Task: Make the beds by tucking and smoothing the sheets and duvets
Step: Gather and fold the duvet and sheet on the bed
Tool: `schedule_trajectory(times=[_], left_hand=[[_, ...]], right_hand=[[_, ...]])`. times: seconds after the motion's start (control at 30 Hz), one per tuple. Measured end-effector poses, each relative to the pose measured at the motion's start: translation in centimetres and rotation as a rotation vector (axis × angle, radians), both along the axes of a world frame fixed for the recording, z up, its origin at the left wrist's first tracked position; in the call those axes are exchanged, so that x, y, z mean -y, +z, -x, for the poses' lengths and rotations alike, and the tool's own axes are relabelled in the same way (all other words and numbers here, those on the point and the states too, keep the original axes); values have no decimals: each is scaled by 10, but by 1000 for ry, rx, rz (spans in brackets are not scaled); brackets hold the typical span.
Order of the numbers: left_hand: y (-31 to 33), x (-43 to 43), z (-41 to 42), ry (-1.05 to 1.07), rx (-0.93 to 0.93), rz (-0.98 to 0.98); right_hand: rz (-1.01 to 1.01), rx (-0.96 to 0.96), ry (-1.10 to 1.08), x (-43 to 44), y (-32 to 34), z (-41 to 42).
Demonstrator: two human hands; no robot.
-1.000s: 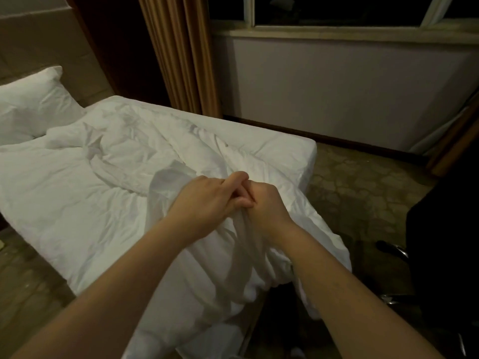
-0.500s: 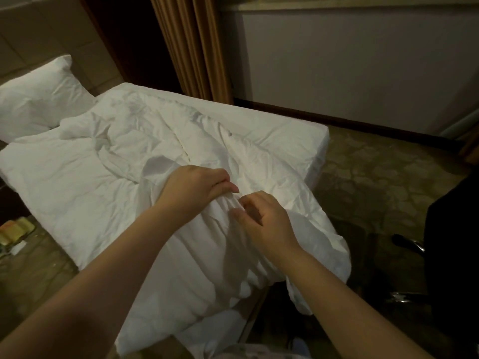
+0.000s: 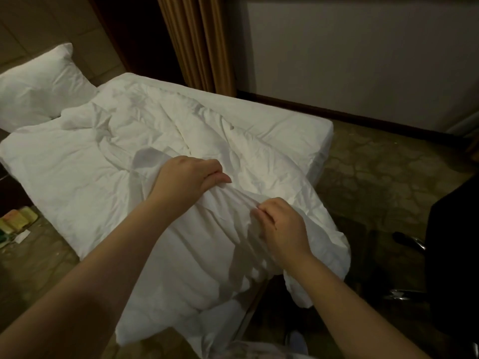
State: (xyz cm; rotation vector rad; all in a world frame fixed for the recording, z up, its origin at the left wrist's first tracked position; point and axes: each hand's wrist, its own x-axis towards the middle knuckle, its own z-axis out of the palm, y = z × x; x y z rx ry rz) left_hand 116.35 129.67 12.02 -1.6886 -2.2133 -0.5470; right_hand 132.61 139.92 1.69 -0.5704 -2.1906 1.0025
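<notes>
A rumpled white duvet (image 3: pixel 85 177) lies across the bed (image 3: pixel 293 125), bunched and hanging over the near foot corner. My left hand (image 3: pixel 189 180) grips a raised fold of the duvet near the middle of the bed's foot. A short way to the right and nearer me, my right hand (image 3: pixel 281 226) pinches the same gathered ridge of cloth. A white pillow (image 3: pixel 36 86) rests at the head of the bed, far left.
Brown curtains (image 3: pixel 199 42) hang behind the bed by a pale wall (image 3: pixel 363 53). A dark chair with chrome legs (image 3: pixel 451 255) stands at the right. Small packets (image 3: pixel 18 221) lie on the patterned carpet (image 3: pixel 383 172) at the left.
My two hands were clasped together on the duvet fold; they have come apart, the right moving down and to the right along the cloth. The view has tilted down.
</notes>
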Motion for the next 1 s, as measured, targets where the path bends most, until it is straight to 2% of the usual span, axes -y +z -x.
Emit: schedule_trajectory(times=[0.1,0.3,0.43,0.5,0.6,0.9,1.0], left_hand=[[-4,4,5,-7,-14,19],[-3,5,5,-85,-80,54],[-1,-6,-9,-273,-135,180],[2,-13,-20,-297,-65,303],[2,-20,-22,-200,-40,404],[2,-27,-13,-231,137,456],[-1,-27,-11,-254,145,452]], right_hand=[[-15,61,61,-11,7,-1],[-33,-24,21,-15,13,1],[-34,-22,25,-17,18,3],[-58,-42,40,-16,20,4],[-92,-82,34,-14,20,7],[-129,-71,57,-16,16,7],[-144,-60,55,-14,10,6]])
